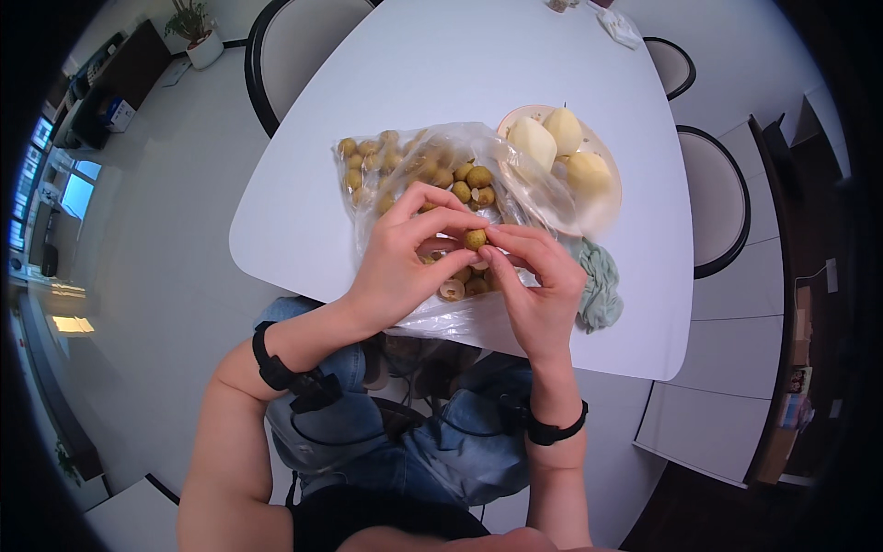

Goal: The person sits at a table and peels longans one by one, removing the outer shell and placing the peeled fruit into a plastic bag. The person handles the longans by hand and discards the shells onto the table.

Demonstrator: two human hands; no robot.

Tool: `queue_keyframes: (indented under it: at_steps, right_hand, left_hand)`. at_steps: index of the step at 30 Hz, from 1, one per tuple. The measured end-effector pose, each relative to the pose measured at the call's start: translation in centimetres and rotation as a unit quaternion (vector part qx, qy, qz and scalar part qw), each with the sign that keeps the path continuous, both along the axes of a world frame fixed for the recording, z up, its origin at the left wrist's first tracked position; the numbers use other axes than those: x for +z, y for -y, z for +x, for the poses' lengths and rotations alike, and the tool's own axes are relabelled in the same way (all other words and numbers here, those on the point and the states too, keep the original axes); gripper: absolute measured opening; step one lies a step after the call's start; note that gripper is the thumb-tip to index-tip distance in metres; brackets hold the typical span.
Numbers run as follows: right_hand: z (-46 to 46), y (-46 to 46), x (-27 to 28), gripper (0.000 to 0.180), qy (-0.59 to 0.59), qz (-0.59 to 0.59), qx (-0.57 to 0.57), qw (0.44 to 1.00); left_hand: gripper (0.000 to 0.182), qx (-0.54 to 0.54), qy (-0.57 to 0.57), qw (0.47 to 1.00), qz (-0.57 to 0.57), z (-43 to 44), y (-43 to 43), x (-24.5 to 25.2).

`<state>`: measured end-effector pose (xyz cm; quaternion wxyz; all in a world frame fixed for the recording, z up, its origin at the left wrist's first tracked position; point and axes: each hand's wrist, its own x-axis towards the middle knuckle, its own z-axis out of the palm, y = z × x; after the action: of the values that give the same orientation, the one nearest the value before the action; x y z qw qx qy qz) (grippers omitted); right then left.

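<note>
Between the fingertips of my left hand (pixel 414 255) and my right hand (pixel 541 272), I hold one round brown longan (pixel 475 239). Both thumbs press at its lower side while the forefingers meet it from above. Beneath my hands a clear plastic bag (pixel 441 321) lies spread on the white table (pixel 303 228). Many whole longans (pixel 479 176) are in the bag beyond my hands. Nearer to me, partly covered by my fingers, are pieces of longan shell (pixel 452 290), one with its pale inside facing up.
A plate (pixel 610 148) with several peeled pale-yellow fruits (pixel 564 131), seemingly pears, stands beyond my right hand. A crumpled pale-green cloth or bag (pixel 600 286) lies right of that hand. White crumpled tissue (pixel 619 29) rests at the far edge. Chairs (pixel 710 200) surround the table.
</note>
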<state>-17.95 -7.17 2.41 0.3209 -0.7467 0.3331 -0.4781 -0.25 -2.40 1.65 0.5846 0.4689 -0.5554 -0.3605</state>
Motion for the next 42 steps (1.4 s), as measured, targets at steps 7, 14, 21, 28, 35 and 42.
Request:
queue_keyframes:
  at_steps: [7, 14, 21, 28, 35, 42]
  right_hand:
    - [0.2, 0.1, -0.4, 0.012, -0.006, 0.025, 0.0, 1.0]
    - [-0.1, 0.3, 0.0, 0.012, -0.039, 0.062, 0.041, 0.996]
    - [0.8, 1.2, -0.9, 0.009, 0.006, 0.089, 0.039, 0.995]
    - [1.3, 1.2, -0.7, 0.006, 0.052, 0.132, 0.027, 0.99]
    - [1.4, 1.0, -0.7, 0.012, 0.083, 0.147, 0.003, 0.986]
    - [0.6, 1.3, -0.5, 0.012, 0.116, 0.235, -0.006, 0.965]
  left_hand:
    - [0.029, 0.016, 0.041, 0.999, -0.02, 0.4, -0.1, -0.6]
    - [0.033, 0.054, 0.196, 0.976, -0.081, 0.6, -0.3, -0.9]
    - [0.031, 0.077, 0.23, 0.963, -0.113, 0.4, -0.2, -1.2]
    - [0.027, 0.1, 0.203, 0.964, -0.138, 0.1, 0.4, -1.5]
    - [0.028, 0.05, 0.066, 0.996, -0.032, 0.2, 0.3, -1.1]
    - [0.027, 0.024, -0.043, 0.999, -0.015, 0.5, 0.2, -0.5]
